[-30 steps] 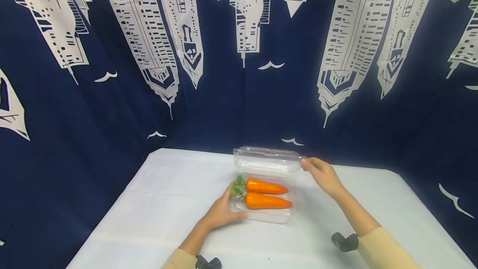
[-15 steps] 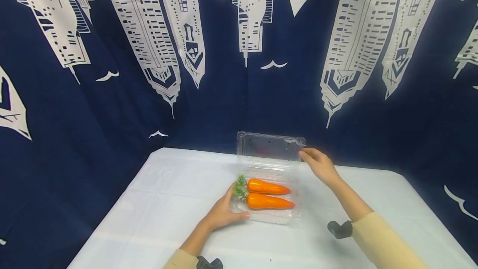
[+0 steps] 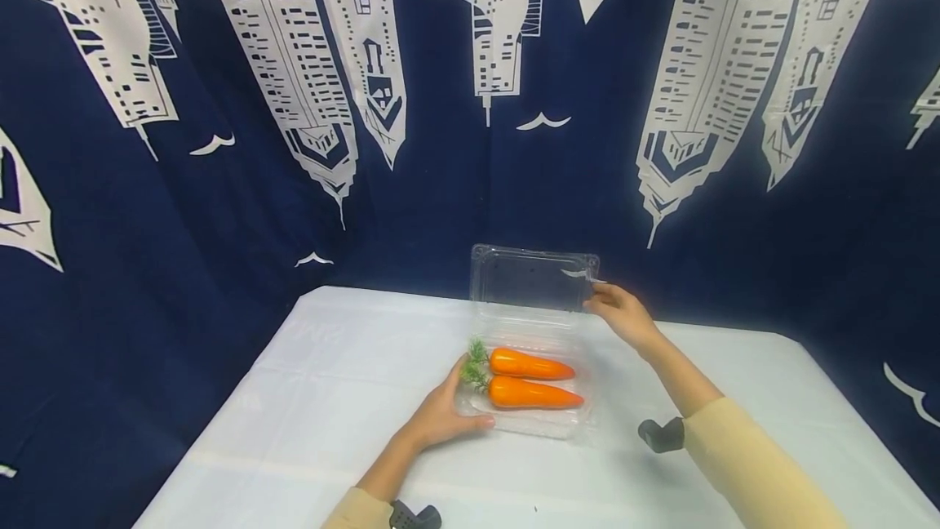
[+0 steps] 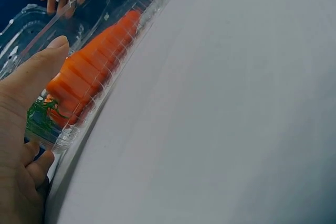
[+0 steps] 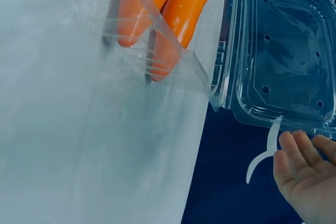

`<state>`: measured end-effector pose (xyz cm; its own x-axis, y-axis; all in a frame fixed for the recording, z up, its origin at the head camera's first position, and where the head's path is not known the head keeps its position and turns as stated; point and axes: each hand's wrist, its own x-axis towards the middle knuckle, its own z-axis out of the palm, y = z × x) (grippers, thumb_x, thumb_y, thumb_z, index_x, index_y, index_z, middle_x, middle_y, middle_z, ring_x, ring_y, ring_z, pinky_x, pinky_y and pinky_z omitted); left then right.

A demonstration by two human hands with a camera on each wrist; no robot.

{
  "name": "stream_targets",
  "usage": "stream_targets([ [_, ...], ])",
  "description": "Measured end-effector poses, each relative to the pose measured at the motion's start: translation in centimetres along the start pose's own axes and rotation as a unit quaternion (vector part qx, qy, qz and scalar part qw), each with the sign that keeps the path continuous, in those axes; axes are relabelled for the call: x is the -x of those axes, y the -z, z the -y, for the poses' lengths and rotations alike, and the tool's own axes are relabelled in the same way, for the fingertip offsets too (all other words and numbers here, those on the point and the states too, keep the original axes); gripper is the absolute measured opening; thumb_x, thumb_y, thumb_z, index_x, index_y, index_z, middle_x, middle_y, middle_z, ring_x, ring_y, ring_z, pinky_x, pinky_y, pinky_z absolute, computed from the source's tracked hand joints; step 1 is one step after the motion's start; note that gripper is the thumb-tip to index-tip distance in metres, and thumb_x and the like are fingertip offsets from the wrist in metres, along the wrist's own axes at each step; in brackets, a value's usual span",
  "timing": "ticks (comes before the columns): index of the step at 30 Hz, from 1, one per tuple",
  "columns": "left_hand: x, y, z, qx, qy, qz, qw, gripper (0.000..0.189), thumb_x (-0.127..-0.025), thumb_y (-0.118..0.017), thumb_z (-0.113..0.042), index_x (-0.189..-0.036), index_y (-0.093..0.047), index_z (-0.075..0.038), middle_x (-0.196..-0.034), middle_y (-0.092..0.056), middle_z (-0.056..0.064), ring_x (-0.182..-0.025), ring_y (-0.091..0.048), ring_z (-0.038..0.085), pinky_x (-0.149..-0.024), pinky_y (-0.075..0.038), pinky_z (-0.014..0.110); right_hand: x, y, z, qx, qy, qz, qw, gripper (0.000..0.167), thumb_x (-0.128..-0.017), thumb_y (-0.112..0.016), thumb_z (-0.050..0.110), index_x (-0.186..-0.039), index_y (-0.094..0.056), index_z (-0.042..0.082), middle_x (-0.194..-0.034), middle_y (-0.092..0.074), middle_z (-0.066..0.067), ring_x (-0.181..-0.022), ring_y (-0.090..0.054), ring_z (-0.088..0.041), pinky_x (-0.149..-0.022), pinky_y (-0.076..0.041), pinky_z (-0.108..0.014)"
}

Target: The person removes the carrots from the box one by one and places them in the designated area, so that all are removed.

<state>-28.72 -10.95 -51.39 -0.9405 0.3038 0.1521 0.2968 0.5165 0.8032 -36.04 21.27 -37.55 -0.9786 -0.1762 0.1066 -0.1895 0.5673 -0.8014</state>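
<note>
A clear plastic clamshell container lies on the table, its hinged lid raised at the back. Two orange carrots with feathery green tops rest side by side in the base, tips to the right. My left hand grips the base's left end; in the left wrist view its thumb lies along the near wall and other fingers curl below the corner. My right hand is at the lid's right edge. In the right wrist view, its loosely extended fingertips touch or nearly touch the lid's rim.
A white cloth covers the table. Behind its far edge hangs a dark blue curtain printed with white buildings and birds. A dark grey wrist device sits by each sleeve.
The lid has swung up and back, so its broad face now shows. My right hand has risen slightly along with the lid's edge. My left hand keeps its hold on the base.
</note>
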Motion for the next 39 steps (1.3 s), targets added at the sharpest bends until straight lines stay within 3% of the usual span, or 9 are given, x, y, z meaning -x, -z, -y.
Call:
stream_targets([
  [7,0.4,-0.1,-0.4,-0.001,0.002,0.000,1.0000,0.115,-0.073,-0.079,-0.057,-0.157,-0.015,-0.011,-0.153,-0.033,0.022,-0.133,-0.039,0.044,-0.104,-0.036,0.063,-0.3,-1.0,-0.5,-0.033,-0.022,0.017,0.9991,0.071,-0.098,-0.056,0.020,-0.150,-0.019,-0.010,-0.142,-0.041,-0.034,-0.132,-0.039,-0.047,-0.108,-0.033,-0.058],
  [12,0.4,0.0,-0.5,-0.001,0.001,0.000,1.0000,0.115,-0.073,-0.078,-0.057,-0.157,-0.014,-0.011,-0.152,-0.034,0.023,-0.133,-0.040,0.044,-0.103,-0.036,0.064,-0.7,-1.7,-1.0,-0.046,-0.035,0.016,0.9982,0.070,-0.098,-0.056,0.020,-0.149,-0.019,-0.011,-0.143,-0.038,-0.034,-0.134,-0.037,-0.047,-0.109,-0.032,-0.057],
  [20,0.4,0.2,-0.6,-0.006,0.004,0.005,1.0000,0.115,-0.073,-0.078,-0.059,-0.157,-0.014,-0.012,-0.153,-0.033,0.022,-0.134,-0.039,0.043,-0.105,-0.035,0.061,-0.7,-2.3,-1.1,-0.016,-0.045,-0.005,0.9989,0.068,-0.097,-0.057,0.021,-0.146,-0.025,-0.014,-0.142,-0.040,-0.035,-0.131,-0.039,-0.048,-0.106,-0.037,-0.056],
  [39,0.1,0.1,-0.4,-0.006,0.001,-0.001,1.0000,0.115,-0.073,-0.079,-0.058,-0.157,-0.016,-0.013,-0.153,-0.034,0.021,-0.134,-0.040,0.041,-0.105,-0.036,0.060,-1.0,-3.1,-1.7,0.021,-0.063,-0.011,0.9978,0.068,-0.096,-0.054,0.022,-0.146,-0.025,-0.014,-0.143,-0.039,-0.035,-0.130,-0.040,-0.049,-0.104,-0.038,-0.058],
])
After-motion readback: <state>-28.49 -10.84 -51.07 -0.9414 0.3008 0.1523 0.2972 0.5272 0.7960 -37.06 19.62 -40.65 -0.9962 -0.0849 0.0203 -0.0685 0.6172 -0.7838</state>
